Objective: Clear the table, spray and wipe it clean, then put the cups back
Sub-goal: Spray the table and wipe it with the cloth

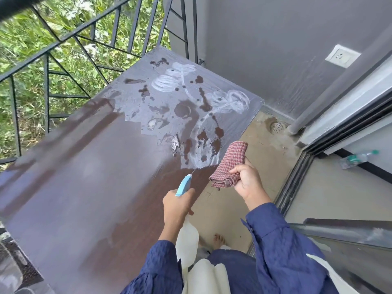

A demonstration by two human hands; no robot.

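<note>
— Which step are we on?
— Spraying, we judge. Our left hand (177, 205) is wrapped round the neck of the spray bottle (187, 238), low in the middle of the frame, with the blue nozzle aimed at the desk (84, 177).
— And the wiping?
— That's next. Our right hand (248, 181) grips the folded red checked cloth (230, 164) just off the desk's right edge, not touching it. We need to lay it flat on the wet part.
— How does the desk look?
— White foam swirls (167, 81) and dark wet blotches (182, 110) at upper middle, and we see no cups
</note>
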